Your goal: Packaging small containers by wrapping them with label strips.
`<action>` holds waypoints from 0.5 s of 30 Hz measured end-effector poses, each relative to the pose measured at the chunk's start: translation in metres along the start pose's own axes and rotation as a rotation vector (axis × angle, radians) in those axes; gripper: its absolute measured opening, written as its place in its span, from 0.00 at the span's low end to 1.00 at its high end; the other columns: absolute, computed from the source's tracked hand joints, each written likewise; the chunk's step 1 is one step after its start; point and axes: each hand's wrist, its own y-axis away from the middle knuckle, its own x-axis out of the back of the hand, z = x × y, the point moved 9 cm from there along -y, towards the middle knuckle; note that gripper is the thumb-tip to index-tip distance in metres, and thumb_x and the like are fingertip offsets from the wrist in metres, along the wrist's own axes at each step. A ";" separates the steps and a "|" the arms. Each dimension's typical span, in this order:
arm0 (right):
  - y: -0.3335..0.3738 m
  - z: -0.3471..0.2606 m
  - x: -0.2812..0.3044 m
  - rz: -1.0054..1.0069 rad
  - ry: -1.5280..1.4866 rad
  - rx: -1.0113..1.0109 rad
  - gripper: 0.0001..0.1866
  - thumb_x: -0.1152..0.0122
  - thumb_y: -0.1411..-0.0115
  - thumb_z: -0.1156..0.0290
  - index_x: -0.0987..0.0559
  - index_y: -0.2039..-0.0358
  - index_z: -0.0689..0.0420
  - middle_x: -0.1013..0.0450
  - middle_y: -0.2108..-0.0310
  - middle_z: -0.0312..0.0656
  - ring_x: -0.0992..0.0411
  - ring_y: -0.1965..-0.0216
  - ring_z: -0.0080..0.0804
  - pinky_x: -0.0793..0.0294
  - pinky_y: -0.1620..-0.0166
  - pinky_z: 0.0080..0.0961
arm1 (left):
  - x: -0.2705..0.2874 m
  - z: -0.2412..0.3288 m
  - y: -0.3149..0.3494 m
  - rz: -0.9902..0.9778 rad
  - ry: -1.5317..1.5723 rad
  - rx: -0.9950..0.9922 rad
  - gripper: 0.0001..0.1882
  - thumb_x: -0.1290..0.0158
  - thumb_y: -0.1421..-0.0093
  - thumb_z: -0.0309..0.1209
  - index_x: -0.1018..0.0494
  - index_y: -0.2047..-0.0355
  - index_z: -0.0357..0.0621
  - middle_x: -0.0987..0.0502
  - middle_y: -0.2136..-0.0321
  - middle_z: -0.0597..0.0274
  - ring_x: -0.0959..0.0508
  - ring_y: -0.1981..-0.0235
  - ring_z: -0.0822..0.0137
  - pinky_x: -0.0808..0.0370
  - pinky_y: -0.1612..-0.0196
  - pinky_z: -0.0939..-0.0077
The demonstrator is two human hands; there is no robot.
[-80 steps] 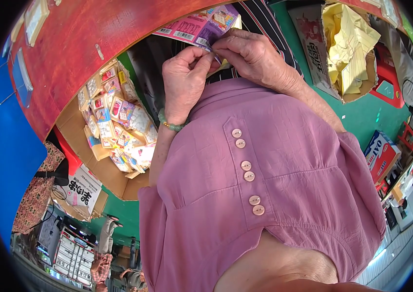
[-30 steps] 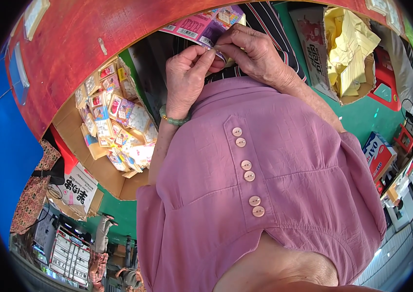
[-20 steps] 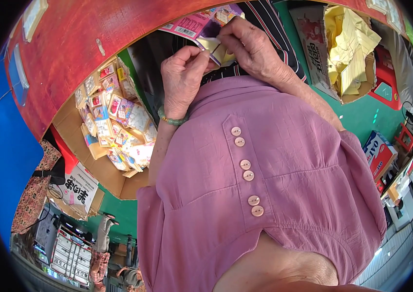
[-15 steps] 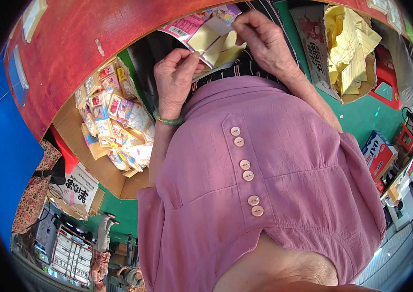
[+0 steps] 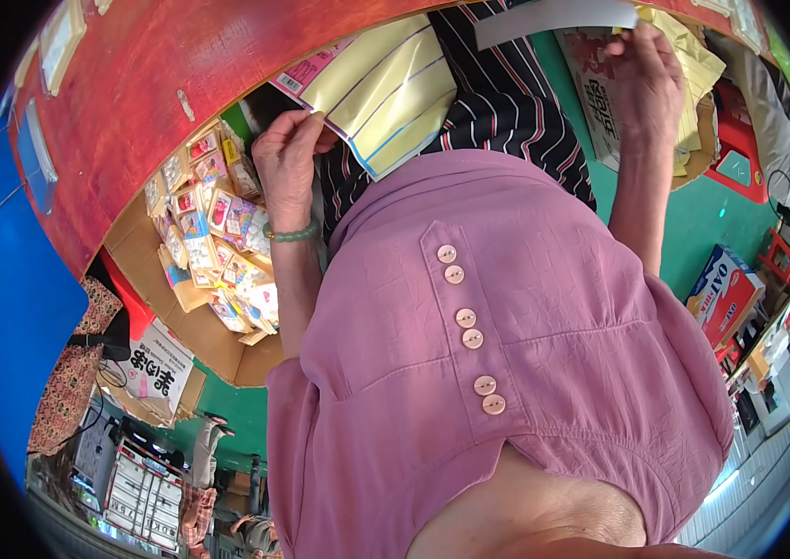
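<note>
My left hand (image 5: 291, 149) pinches the lower left edge of a printed sheet (image 5: 393, 91) lying over my lap. Pale yellow areas with dark stripes cover most of its face, and a pink part with a barcode shows at its upper left. Out to the right, my right hand (image 5: 648, 79) is raised, its fingers closed on the end of a long whitish strip (image 5: 558, 20) that stretches leftward, apart from the sheet. That hand is slightly blurred. Behind it stands a carton holding crumpled yellow paper (image 5: 693, 84).
A red table (image 5: 157, 102) curves across the upper left. Left of my lap, an open cardboard box (image 5: 241, 363) holds many small colourful packs (image 5: 218, 224). At right are a red plastic stool (image 5: 740, 172) and a red, white and blue carton (image 5: 726, 293). The floor (image 5: 693, 228) is green.
My right hand has swung right, away from the sheet, with the whitish strip in it. The sheet, folded up before, now lies flatter. My left hand has shifted slightly left and down.
</note>
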 end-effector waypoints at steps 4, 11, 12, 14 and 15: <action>0.021 -0.029 -0.004 -0.086 0.105 -0.022 0.08 0.46 0.36 0.72 0.24 0.62 0.64 0.26 0.70 0.40 0.29 0.69 0.26 0.30 0.59 0.23 | 0.012 -0.002 -0.006 0.065 -0.140 0.004 0.08 0.45 0.41 0.30 0.24 0.69 0.36 0.22 0.78 0.65 0.25 0.78 0.77 0.28 0.73 0.82; 0.073 -0.043 -0.078 -0.308 0.451 0.121 0.04 0.45 0.37 0.74 0.23 0.66 0.60 0.29 0.74 0.32 0.31 0.73 0.18 0.32 0.65 0.15 | -0.025 0.102 0.043 0.155 -0.368 -0.433 0.05 0.44 0.41 0.25 0.24 0.67 0.35 0.23 0.75 0.67 0.27 0.76 0.80 0.29 0.71 0.84; 0.080 -0.040 -0.090 -0.379 0.488 0.099 0.04 0.46 0.37 0.75 0.25 0.67 0.61 0.30 0.72 0.32 0.32 0.71 0.18 0.33 0.64 0.14 | -0.040 0.106 0.050 0.008 -0.223 -0.301 0.05 0.45 0.41 0.25 0.24 0.66 0.35 0.23 0.75 0.66 0.26 0.74 0.79 0.28 0.69 0.85; 0.093 -0.038 -0.118 -0.516 0.662 0.195 0.03 0.49 0.36 0.78 0.27 0.67 0.61 0.33 0.70 0.32 0.33 0.70 0.19 0.34 0.65 0.13 | -0.074 0.108 0.062 -0.268 -0.053 -0.056 0.06 0.47 0.39 0.24 0.25 0.65 0.33 0.22 0.73 0.63 0.23 0.70 0.76 0.27 0.65 0.85; 0.100 -0.039 -0.136 -0.569 0.711 0.215 0.02 0.48 0.39 0.81 0.27 0.68 0.62 0.34 0.72 0.34 0.33 0.70 0.20 0.33 0.66 0.16 | -0.084 0.107 0.067 -0.319 -0.010 0.021 0.09 0.47 0.38 0.29 0.25 0.64 0.33 0.22 0.73 0.62 0.23 0.70 0.76 0.26 0.65 0.84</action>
